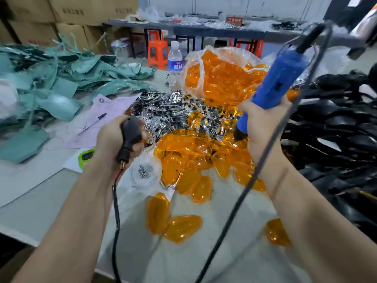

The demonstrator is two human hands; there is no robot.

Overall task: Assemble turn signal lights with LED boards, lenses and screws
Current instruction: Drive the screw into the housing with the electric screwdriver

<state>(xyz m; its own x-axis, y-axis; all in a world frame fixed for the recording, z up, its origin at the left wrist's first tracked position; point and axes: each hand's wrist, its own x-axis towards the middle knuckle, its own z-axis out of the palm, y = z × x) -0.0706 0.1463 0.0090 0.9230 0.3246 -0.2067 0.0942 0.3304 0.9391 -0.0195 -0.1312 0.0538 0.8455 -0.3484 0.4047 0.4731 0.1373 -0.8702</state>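
The left hand (114,139), left of centre, has its fingers curled round a black turn signal housing (131,131), stem pointing down. A red and black wire (116,201) trails from the stem to the bottom edge.

The right hand (263,121), right of centre, grips the lower body of a blue electric screwdriver (275,86), held tilted. Its dark nose points down, well apart from the housing, and its black cord (234,211) hangs across the right forearm.

Between the hands lies a spread of loose orange lenses (191,158), with a heap of shiny chrome reflectors (163,111) just behind. A small clear bag of screws (143,171) sits beside the left wrist.

The grey table (51,190) shows bare surface at lower centre and lower left, where its near edge runs.

Above centre, an open clear plastic bag (204,64) holds more orange lenses. Black housings (336,129) are piled along the right edge, and teal wrappers (51,82) at upper left.
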